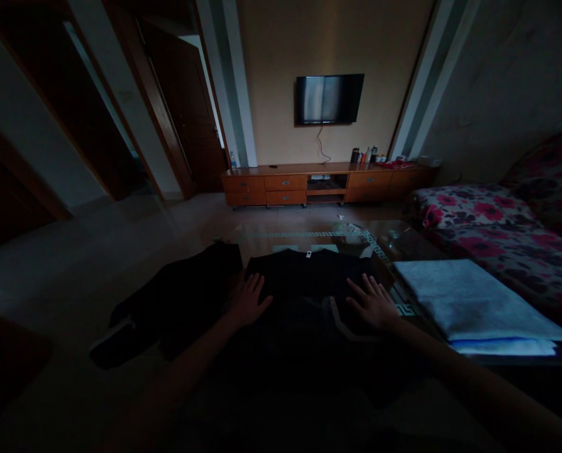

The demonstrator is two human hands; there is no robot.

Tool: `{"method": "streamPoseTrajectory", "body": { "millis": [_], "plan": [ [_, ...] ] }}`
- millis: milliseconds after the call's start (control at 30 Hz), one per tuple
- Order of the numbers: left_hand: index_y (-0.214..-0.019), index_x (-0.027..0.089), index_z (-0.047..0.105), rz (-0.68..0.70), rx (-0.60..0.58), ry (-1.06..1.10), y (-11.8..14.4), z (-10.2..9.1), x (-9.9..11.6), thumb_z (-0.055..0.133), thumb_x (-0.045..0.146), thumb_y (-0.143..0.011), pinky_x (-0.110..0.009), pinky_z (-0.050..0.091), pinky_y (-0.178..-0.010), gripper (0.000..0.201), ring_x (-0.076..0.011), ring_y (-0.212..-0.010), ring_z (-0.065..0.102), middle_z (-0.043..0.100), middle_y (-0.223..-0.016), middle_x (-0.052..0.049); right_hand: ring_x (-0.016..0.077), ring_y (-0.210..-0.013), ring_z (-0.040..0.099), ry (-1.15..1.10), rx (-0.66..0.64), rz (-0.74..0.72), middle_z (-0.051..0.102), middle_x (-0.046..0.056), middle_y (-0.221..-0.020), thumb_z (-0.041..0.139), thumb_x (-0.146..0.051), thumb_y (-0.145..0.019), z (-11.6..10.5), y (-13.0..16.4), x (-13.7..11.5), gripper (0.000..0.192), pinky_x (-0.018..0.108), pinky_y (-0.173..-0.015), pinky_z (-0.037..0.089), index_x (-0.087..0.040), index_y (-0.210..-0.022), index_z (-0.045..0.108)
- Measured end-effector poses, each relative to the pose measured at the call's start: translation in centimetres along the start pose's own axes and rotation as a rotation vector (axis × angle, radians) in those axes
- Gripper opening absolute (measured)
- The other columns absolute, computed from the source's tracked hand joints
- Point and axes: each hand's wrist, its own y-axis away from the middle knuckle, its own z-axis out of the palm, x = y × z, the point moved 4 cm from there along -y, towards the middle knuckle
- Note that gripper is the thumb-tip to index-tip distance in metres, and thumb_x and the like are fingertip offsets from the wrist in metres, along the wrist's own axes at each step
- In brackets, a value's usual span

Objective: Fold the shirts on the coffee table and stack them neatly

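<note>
The left hand (250,301) and right hand (371,302) lie palm down, fingers spread wide, on a black garment (304,274) laid out across the glass tabletop (262,230). Another dark cloth bundle (181,289) sits on the left, its outline hard to read in this gloom. Folded grey fabric (474,296) rests on the right.

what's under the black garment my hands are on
Past the far edge of the black garment, a glass table shows; what lies directly beneath the garment is covered and can't be seen.
</note>
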Motion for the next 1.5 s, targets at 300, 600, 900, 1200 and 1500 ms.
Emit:
{"method": "streamPoseTrajectory", "body": {
  "millis": [300,600,900,1200,1500],
  "plan": [
    [-0.158,0.016,0.036,-0.001,0.040,-0.046,-8.0,-0.2,-2.2,0.037,0.066,-0.098,-0.045,0.021,-0.122,0.078,-0.0308,-0.154,0.024,0.028,-0.167,-0.014,0.0331,-0.157,0.007,-0.003,-0.066,0.037,0.007,0.006,-0.172,0.029,-0.073,-0.098,0.4,-8.4,0.8,0.072,0.050,-0.125,0.013,-0.040,-0.162,0.021],
    [-0.106,0.015,0.072,-0.193,0.263,-0.219,-13.0,-1.2,-2.9,0.028,0.050,-0.106,-0.041,0.046,-0.092,0.057,-0.0298,-0.108,0.063,0.070,-0.110,-0.016,0.0301,-0.156,0.015,0.016,-0.040,0.080,0.018,0.008,-0.170,0.031,-0.071,-0.098,0.3,-14.6,0.1,0.073,0.049,-0.125,0.013,-0.035,-0.161,0.028],
    [-0.148,0.009,0.048,-0.118,0.216,-0.173,-9.5,-1.2,-2.5,0.032,0.061,-0.100,-0.046,0.026,-0.120,0.072,-0.0328,-0.148,0.035,0.043,-0.158,-0.019,0.0315,-0.155,0.019,-0.002,-0.006,0.225,0.019,0.017,-0.169,0.022,-0.067,-0.100,-0.8,-12.0,0.6,0.079,0.047,-0.124,0.018,-0.017,-0.161,0.033],
    [-0.155,0.012,0.039,-0.094,0.094,-0.043,-8.2,0.5,-2.5,0.031,0.061,-0.100,-0.044,0.018,-0.124,0.075,-0.0300,-0.156,0.021,0.031,-0.166,-0.015,0.0350,-0.157,0.009,0.028,-0.042,0.153,0.009,0.014,-0.171,0.027,-0.077,-0.095,0.8,-10.7,1.9,0.086,0.051,-0.124,0.012,-0.027,-0.164,0.018],
    [-0.117,0.018,0.065,-0.157,0.254,-0.146,-2.0,-5.2,1.3,0.029,0.040,-0.105,-0.047,0.039,-0.103,0.044,-0.0321,-0.122,0.053,0.063,-0.122,-0.017,0.0335,-0.148,0.030,0.040,0.216,0.169,0.034,0.017,-0.162,0.028,-0.048,-0.103,-3.8,-6.3,-0.9,0.061,0.053,-0.121,0.017,-0.015,-0.152,0.043]
  ]
}}
